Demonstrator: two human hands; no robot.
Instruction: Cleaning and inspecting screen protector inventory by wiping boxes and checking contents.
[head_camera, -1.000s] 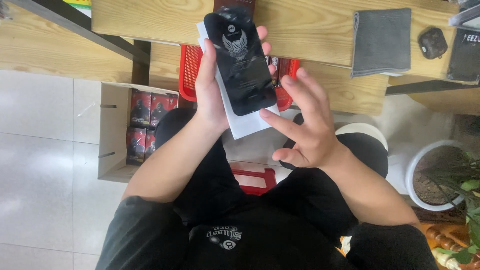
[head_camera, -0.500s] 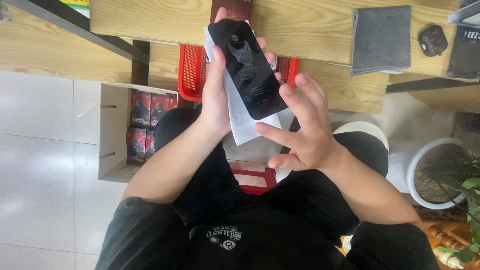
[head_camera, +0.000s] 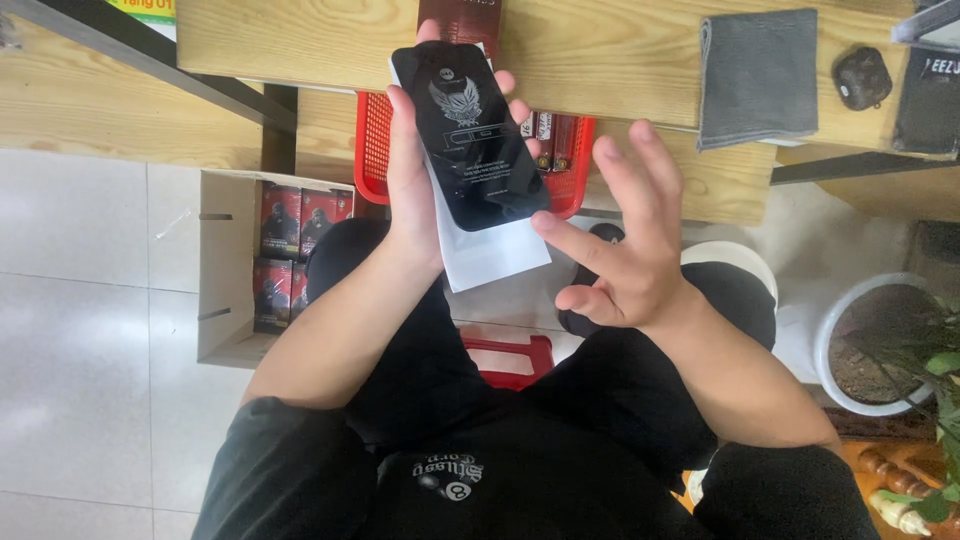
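Left hand (head_camera: 415, 190) grips black screen protector (head_camera: 468, 135) w/ white backing card (head_camera: 495, 255), raised over lap, just before table edge (head_camera: 300, 70). Right hand (head_camera: 625, 250) spread wide, empty, beside its lower corner. Glossy, winged emblem.

A light wooden desk (head_camera: 300, 40) carries a folded grey cloth (head_camera: 757, 75) and, just right of it, a small dark case (head_camera: 862, 77). On the white tiled floor (head_camera: 90, 330) stand an open cardboard box (head_camera: 222, 300) of packages and a white plant pot (head_camera: 880, 345)
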